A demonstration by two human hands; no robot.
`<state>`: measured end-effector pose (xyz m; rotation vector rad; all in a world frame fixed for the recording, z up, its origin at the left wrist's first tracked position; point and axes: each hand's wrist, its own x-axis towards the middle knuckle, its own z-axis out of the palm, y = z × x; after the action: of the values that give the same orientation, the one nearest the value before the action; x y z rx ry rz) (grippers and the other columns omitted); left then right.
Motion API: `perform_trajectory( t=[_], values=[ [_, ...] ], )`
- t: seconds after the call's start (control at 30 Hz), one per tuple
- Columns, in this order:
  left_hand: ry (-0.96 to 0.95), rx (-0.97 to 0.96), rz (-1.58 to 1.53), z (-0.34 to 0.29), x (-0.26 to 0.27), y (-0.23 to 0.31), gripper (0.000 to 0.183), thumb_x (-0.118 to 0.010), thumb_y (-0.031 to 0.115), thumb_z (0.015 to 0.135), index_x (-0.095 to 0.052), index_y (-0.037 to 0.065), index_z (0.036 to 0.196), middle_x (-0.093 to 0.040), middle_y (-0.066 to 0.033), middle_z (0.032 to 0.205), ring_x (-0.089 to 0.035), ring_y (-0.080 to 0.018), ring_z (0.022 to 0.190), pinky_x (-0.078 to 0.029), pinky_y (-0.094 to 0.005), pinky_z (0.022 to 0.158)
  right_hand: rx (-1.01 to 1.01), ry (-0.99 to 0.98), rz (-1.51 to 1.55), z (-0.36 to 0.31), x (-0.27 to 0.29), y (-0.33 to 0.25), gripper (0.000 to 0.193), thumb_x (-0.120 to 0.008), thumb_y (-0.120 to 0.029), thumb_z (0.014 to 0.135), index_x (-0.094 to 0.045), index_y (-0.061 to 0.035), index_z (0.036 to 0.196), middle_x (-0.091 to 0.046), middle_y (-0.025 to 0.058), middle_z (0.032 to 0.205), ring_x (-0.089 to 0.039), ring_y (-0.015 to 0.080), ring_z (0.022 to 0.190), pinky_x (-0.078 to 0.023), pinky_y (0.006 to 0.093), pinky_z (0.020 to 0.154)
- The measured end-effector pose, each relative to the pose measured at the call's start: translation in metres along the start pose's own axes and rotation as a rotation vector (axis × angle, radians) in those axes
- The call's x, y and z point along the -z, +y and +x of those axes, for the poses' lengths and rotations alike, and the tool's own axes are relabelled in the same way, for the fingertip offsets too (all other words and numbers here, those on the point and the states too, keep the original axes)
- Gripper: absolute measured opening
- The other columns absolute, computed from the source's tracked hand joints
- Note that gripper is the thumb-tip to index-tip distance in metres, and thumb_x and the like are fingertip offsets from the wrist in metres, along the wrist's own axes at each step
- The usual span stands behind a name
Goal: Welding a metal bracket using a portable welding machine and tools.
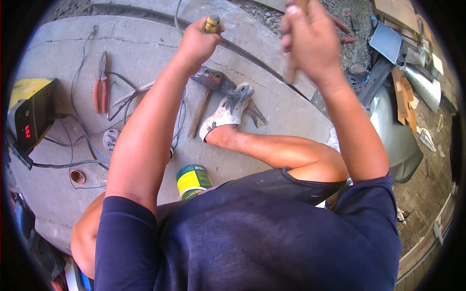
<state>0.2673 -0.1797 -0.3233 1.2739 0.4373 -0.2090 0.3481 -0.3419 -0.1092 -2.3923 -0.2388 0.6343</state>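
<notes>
Raised at the top of the head view, my left hand (199, 46) is closed around a yellow-and-black tool handle (212, 24). Only the handle's butt end shows above the fist, so the rest of that tool is hidden. To its right, my right hand (313, 46) grips a brown wooden handle (301, 5), whose far end runs out of the picture. This hand is slightly blurred. Below and between the hands, a hammer (200, 109) with a dark metal head lies on the concrete, beside my white shoe (230, 109). Pliers with red grips (101, 92) rest at the left.
A yellow-and-black box with a red display (34, 111) stands far left, cables around it. A green-and-yellow tub (193, 180) is near my lap. Another plier-like tool (256, 115) lies by the shoe. Gravel, cardboard (404, 94) and a silver cone-shaped piece (422, 87) lie right.
</notes>
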Motion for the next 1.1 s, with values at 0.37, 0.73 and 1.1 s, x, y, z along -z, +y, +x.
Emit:
perform_trajectory(
  t=[0.37, 0.73, 1.1],
  values=[
    [-0.001, 0.032, -0.118, 0.004, 0.0, -0.007, 0.018, -0.066, -0.007, 0.091, -0.068, 0.007, 0.102, -0.062, 0.0027, 0.09, -0.054, -0.0102, 0.081, -0.046, -0.0281, 0.074, 0.182, -0.28, -0.596, 0.029, 0.01, 0.005, 0.026, -0.057, -0.027, 0.114, -0.071, -0.0056, 0.11, -0.067, 0.0048, 0.078, -0.065, 0.0128, 0.068, -0.054, 0.034, 0.061],
    [0.027, 0.024, -0.076, 0.004, 0.006, -0.006, 0.018, -0.068, -0.006, 0.092, -0.068, 0.009, 0.102, -0.061, 0.0036, 0.087, -0.053, -0.0088, 0.077, -0.044, -0.0274, 0.068, 0.096, 0.103, 0.035, 0.018, -0.006, -0.024, 0.029, -0.059, -0.028, 0.113, -0.067, -0.0039, 0.098, -0.061, 0.0026, 0.071, -0.058, 0.0134, 0.053, -0.051, 0.0329, 0.05],
    [0.088, 0.031, -0.15, 0.002, 0.012, -0.013, 0.022, -0.067, -0.006, 0.089, -0.067, 0.008, 0.106, -0.063, 0.0011, 0.088, -0.054, -0.0103, 0.074, -0.044, -0.0278, 0.065, -0.037, -0.312, -0.365, 0.034, 0.0, -0.033, 0.033, -0.056, -0.027, 0.11, -0.069, 0.0009, 0.101, -0.068, 0.0097, 0.075, -0.066, 0.0204, 0.057, -0.055, 0.0403, 0.057]
  ],
)
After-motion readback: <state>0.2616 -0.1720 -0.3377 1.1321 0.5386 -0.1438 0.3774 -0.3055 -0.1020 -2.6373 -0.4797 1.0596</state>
